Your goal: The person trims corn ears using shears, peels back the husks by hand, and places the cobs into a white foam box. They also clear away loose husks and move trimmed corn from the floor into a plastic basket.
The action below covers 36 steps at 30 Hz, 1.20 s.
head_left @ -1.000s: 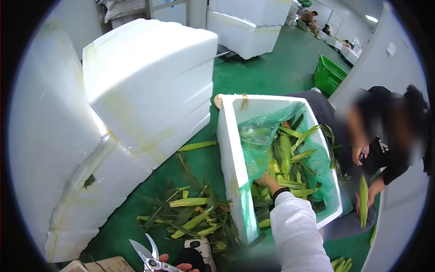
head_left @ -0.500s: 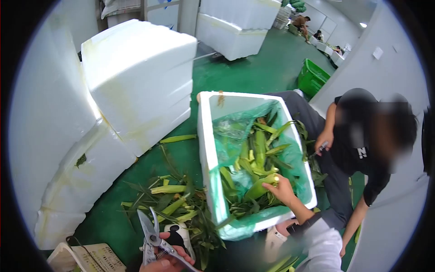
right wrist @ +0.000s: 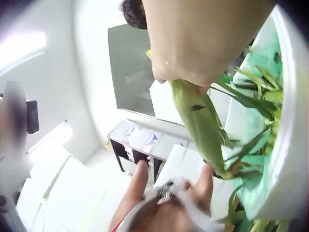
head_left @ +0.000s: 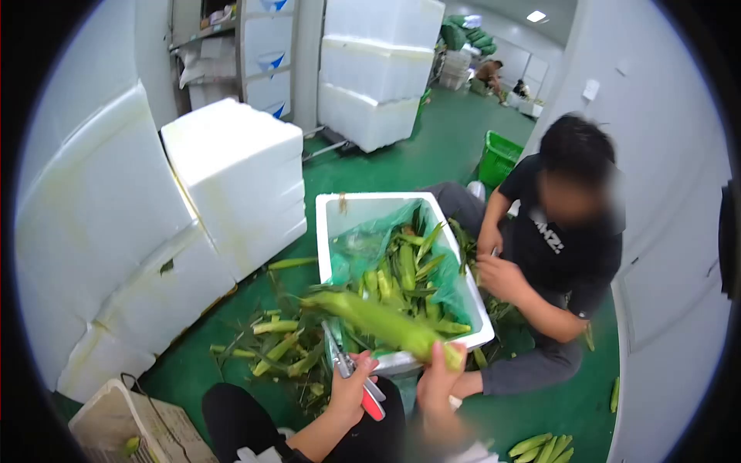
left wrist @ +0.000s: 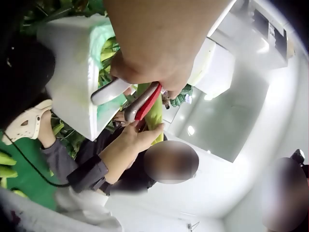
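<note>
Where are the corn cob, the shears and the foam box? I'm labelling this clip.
corn cob [head_left: 378,320], head view, middle of the husk.
shears [head_left: 373,395], head view, red handle by the left hand.
foam box [head_left: 326,231], head view, left wall.

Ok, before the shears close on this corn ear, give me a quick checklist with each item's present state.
1. Right hand grips the corn ear at its base end: ok.
2. Left hand holds the shears by the red handles: ok.
3. Blades positioned against the ear: cannot tell; the blades run up behind the husk in the head view.
4. Right-hand fingers clear of the blades: ok, they wrap the ear's near end, apart from the blade tips.
5. Ear held over the foam box edge, so trimmings drop by the husk pile: ok.
6. Other person's hands away from the shears: ok, they are at the box's far side.
</note>
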Motion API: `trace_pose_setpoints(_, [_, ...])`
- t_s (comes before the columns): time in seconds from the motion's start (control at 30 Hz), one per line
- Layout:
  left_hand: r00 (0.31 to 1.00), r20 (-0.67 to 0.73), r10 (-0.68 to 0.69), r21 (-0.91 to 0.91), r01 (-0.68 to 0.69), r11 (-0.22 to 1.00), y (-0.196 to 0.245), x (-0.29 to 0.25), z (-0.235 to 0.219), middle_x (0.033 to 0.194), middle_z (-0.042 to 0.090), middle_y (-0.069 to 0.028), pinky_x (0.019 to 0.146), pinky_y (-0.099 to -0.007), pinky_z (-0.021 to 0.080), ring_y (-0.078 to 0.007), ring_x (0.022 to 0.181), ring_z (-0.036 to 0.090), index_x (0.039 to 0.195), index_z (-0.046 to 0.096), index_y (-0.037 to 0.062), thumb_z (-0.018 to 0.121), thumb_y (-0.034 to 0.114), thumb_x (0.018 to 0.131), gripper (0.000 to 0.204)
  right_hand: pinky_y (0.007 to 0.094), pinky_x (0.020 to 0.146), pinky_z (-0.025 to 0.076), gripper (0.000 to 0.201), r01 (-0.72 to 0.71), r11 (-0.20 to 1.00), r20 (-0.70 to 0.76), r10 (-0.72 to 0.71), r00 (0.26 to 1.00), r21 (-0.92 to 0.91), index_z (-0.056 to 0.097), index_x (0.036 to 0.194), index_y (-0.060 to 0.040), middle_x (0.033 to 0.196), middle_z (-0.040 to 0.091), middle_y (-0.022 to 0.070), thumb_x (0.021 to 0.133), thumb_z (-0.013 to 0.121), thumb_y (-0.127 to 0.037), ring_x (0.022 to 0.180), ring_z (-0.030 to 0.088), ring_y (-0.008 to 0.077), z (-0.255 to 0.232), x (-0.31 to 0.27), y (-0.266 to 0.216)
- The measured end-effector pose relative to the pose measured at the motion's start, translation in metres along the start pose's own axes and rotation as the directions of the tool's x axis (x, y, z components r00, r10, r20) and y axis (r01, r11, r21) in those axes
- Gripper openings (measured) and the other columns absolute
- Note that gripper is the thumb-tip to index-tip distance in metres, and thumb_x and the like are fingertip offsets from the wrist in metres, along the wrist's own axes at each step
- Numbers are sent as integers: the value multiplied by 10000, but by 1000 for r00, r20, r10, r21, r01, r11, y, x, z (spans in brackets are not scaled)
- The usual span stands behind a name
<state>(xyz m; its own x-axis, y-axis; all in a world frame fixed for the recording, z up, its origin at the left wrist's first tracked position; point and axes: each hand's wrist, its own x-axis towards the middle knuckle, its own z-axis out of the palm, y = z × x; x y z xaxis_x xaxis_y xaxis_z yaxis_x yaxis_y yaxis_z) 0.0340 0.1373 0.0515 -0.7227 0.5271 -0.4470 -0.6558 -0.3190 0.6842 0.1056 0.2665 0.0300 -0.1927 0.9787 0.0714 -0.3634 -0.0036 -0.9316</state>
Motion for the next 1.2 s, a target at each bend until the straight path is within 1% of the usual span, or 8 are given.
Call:
trace_pose_setpoints(0.23, [998,55,-6,-379,26,925,-2,30,-82,1136,596,-107,936,-440,458,-281,1070,569,1209,496,75,545,361,923,408,334,870,457,282,88,985,499,-1,866,-151,540,1074,-30,1052,602,114,829,660,-102,975,582,228,0,-93,20])
trace_pose_setpoints(0.3, [997,56,56,-198,-44,979,62,15,-119,1064,605,-132,806,-455,526,-289,917,622,1212,493,59,485,362,951,400,318,895,447,396,655,738,959,-37,280,-163,496,1250,-50,1226,550,129,873,611,-86,1096,549,235,16,-83,12])
trace_pose_setpoints(0.5, [889,178,423,719,-411,560,103,17,-157,1010,590,-119,762,-312,511,-188,904,602,1111,423,21,694,70,792,421,276,937,402,520,-539,825,808,430,403,-170,323,1419,-76,1377,415,103,954,529,-186,1200,460,172,80,-100,43])
trace_pose_setpoints(0.67, [801,429,418,800,-552,235,62,-21,-146,985,566,-147,803,-356,476,-230,892,591,1123,417,0,860,262,618,722,274,781,470,397,-647,762,430,582,691,8,461,1218,-6,1069,577,80,939,571,-266,907,560,133,120,-114,60])
trace_pose_setpoints(0.73, [960,277,32,853,-262,451,85,-51,-133,1104,547,-149,873,-386,452,-263,1002,561,1237,409,45,753,214,723,641,278,772,477,370,-573,816,358,512,780,82,476,1190,-4,1035,582,79,933,579,-248,897,564,132,117,-110,57])
trace_pose_setpoints(0.87, [897,71,-437,872,157,463,120,-64,-115,1166,528,-152,934,-401,426,-290,1102,525,1261,433,69,676,251,796,555,286,762,486,368,-508,858,394,496,774,-81,478,1186,-8,987,589,76,906,620,-199,877,577,141,111,-106,33])
trace_pose_setpoints(0.97, [927,363,-95,424,-74,903,45,-23,-182,1048,557,-80,827,-335,461,-188,921,580,1217,406,18,799,152,662,692,328,835,490,414,-713,700,537,584,609,46,470,1230,-25,1057,597,92,909,570,-267,946,590,196,93,-92,28])
trace_pose_setpoints(1.2, [994,107,-4,576,-58,816,50,-2,-200,1019,582,-102,804,-334,467,-183,886,582,1183,459,-5,636,23,680,534,492,951,434,702,-725,532,606,422,674,437,502,1192,-23,1187,546,152,892,346,-638,1083,540,312,84,-59,0])
